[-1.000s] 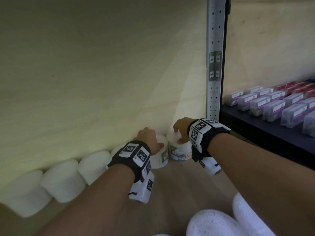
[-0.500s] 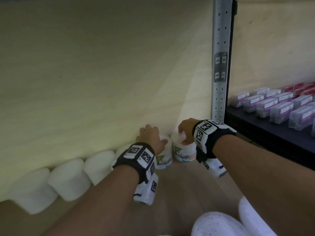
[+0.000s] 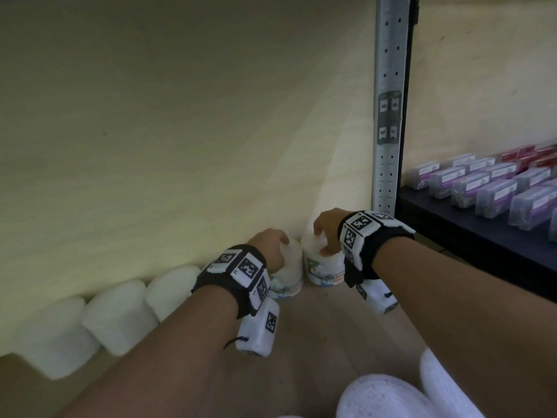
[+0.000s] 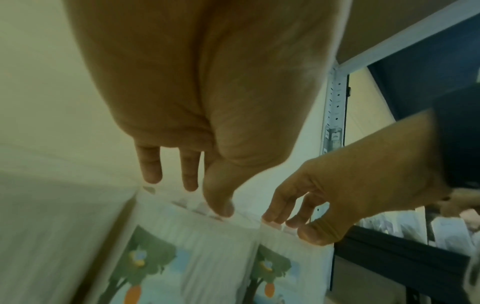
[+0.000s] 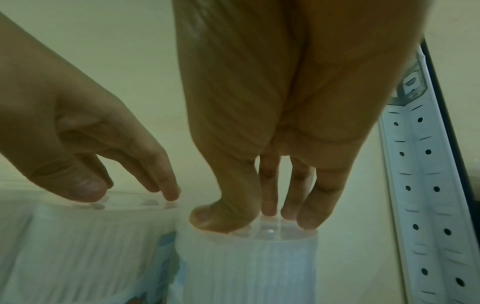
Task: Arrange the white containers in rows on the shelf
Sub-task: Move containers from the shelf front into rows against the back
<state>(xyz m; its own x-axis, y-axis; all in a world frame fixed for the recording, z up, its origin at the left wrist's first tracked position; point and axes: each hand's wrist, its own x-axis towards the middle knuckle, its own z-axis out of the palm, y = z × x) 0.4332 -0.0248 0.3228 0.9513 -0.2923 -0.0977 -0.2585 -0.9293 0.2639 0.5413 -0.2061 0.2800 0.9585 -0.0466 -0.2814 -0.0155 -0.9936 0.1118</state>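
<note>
Back against the shelf [image 3: 316, 321] wall, left hand [image 3: 269, 248] just rests loose fingertips on the lid of one labelled white container [image 3: 291, 268], right hand [image 3: 328, 230] same deal, nothing gripped, on the neighbour container [image 3: 321, 268] at its 3 o'clock, more white tubs [image 3: 120, 315] lined up toward 8 o'clock.

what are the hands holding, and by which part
Nothing gripped: fingers of the left hand rest atop the second-last container, those of the right hand atop the end container.
</note>
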